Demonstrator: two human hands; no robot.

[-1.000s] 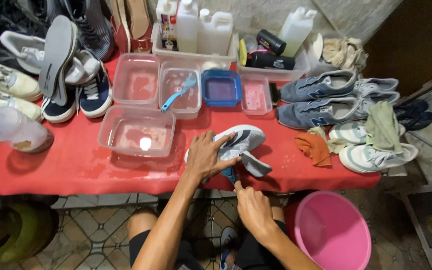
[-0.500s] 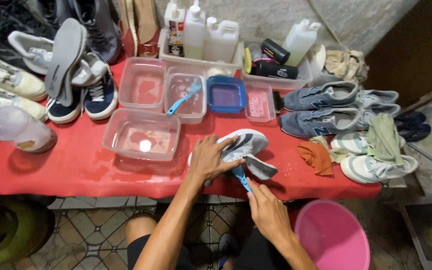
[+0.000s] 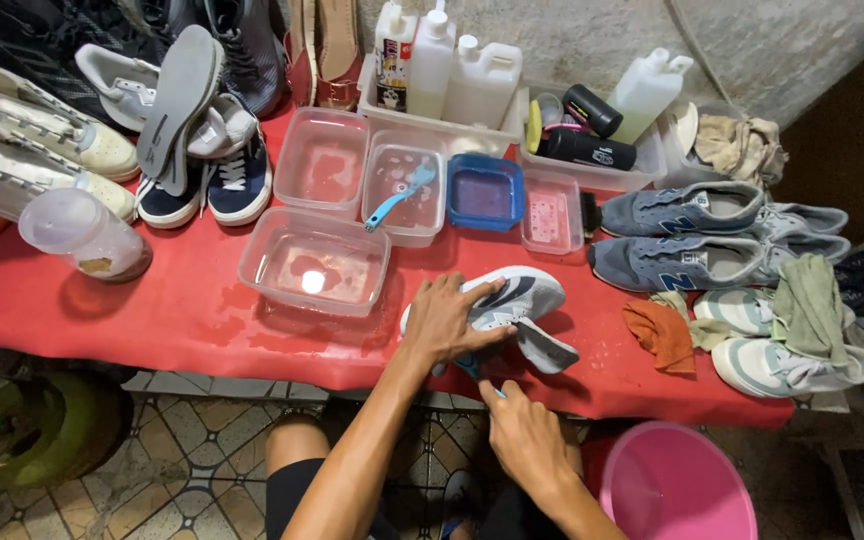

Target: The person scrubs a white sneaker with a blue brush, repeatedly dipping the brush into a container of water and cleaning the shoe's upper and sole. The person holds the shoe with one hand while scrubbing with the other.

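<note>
Your left hand (image 3: 447,320) clamps the grey-and-white sneaker (image 3: 512,300) at the front edge of the red-covered table (image 3: 182,310). Your right hand (image 3: 527,435) closes on a blue-handled brush (image 3: 474,370) just below it. A clear plastic tub of water (image 3: 314,262) sits near, left.

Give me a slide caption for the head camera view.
Left hand steadies a grey-and-white sneaker on a red table while right hand works a blue brush against it.
</note>
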